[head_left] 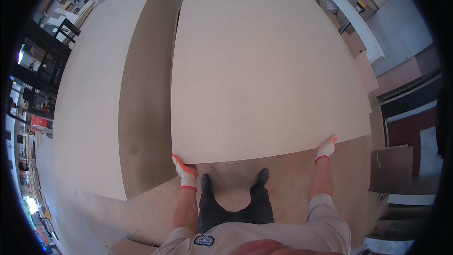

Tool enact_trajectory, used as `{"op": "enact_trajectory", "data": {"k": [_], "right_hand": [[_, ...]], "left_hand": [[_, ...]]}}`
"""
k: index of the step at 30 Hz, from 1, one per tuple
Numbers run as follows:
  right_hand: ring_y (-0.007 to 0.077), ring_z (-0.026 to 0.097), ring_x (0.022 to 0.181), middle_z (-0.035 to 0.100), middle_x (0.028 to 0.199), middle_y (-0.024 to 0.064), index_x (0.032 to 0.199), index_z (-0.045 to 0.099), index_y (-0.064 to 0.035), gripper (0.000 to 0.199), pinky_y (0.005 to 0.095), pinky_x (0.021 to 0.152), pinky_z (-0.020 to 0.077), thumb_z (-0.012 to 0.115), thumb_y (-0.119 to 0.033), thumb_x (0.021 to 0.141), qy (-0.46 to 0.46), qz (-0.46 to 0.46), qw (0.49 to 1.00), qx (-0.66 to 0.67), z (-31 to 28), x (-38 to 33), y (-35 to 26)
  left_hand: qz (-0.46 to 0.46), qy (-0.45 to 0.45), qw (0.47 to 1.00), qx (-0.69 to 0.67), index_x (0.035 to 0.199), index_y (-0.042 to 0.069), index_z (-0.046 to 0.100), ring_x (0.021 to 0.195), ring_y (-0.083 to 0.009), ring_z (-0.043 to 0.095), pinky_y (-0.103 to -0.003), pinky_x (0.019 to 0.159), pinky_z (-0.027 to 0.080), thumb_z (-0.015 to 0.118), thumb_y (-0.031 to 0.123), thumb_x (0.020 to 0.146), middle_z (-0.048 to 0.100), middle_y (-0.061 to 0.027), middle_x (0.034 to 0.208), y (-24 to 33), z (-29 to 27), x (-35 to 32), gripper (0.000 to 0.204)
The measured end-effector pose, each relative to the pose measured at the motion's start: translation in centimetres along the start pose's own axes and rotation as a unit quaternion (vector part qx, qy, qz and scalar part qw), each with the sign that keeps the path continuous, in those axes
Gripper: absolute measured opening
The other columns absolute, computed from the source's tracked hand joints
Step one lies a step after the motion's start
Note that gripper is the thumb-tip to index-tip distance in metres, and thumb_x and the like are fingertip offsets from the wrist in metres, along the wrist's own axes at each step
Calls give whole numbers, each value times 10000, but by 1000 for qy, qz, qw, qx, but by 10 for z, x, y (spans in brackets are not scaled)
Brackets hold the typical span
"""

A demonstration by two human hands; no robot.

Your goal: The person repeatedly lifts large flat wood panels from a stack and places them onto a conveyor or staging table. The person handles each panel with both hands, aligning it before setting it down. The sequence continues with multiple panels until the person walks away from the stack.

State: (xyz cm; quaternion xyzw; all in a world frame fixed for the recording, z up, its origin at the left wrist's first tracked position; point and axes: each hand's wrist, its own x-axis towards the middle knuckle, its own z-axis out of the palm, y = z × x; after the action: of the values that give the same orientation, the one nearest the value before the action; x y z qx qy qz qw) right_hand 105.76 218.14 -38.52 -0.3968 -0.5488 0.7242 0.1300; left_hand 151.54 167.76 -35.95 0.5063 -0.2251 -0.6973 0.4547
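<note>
A large, flat tan board (264, 66), like a sheet of fibreboard, stretches away in front of me. My left hand (186, 171), in a white glove with orange fingers and a red cuff, grips its near left corner. Farther right along the same near edge, my right hand (326, 147) in a matching glove holds on, with an orange tip showing over the top. Most of the fingers of my right hand are hidden beneath the board. What supports the board from below cannot be seen.
To the left rises a tall stack of similar boards (94, 89), a narrow gap from my board. A white beam (349, 16) runs along the far right. Brown panel pieces (390, 170) lie at the right. My dark shoes stand on the brown floor (288, 184).
</note>
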Motion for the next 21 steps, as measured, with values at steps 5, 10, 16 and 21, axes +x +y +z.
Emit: {"op": "enact_trajectory", "data": {"k": [5, 10, 16, 21], "right_hand": [[159, 596, 932, 656, 959, 0, 1007, 656, -13, 429, 381, 876, 525, 753, -430, 988, -15, -78, 996, 30, 17, 42, -4], [157, 569, 875, 648, 999, 20, 1028, 677, -29, 421, 362, 823, 535, 705, -449, 1020, 4, -35, 999, -6, 55, 67, -18], [189, 603, 899, 656, 1011, 97, 1192, 632, -50, 559, 357, 854, 522, 602, -579, 1015, 87, -98, 988, -81, 100, 79, -32], [247, 636, 901, 697, 1043, 138, 1213, 625, 11, 616, 402, 852, 529, 610, -569, 1007, 89, -88, 971, -202, 107, 85, -33]], "left_hand": [[47, 66, 996, -25, 1495, 67, 488, 1405, -236, 468, -428, 1198, 380, 498, 478, 1085, 480, -63, 1569, -35, 72, -1, 581], [101, 81, 988, 81, 1424, 25, 547, 1319, -239, 535, -428, 1135, 440, 487, 506, 1087, 540, -83, 1499, -31, 117, -6, 591], [71, 98, 986, 115, 1408, 7, 553, 1284, -249, 555, -421, 1111, 457, 472, 516, 1088, 550, -109, 1476, -44, 176, -21, 606], [93, 110, 969, 203, 1415, -1, 564, 1313, -251, 551, -416, 1136, 447, 433, 491, 1105, 560, -111, 1481, -44, 181, -27, 596]]}}
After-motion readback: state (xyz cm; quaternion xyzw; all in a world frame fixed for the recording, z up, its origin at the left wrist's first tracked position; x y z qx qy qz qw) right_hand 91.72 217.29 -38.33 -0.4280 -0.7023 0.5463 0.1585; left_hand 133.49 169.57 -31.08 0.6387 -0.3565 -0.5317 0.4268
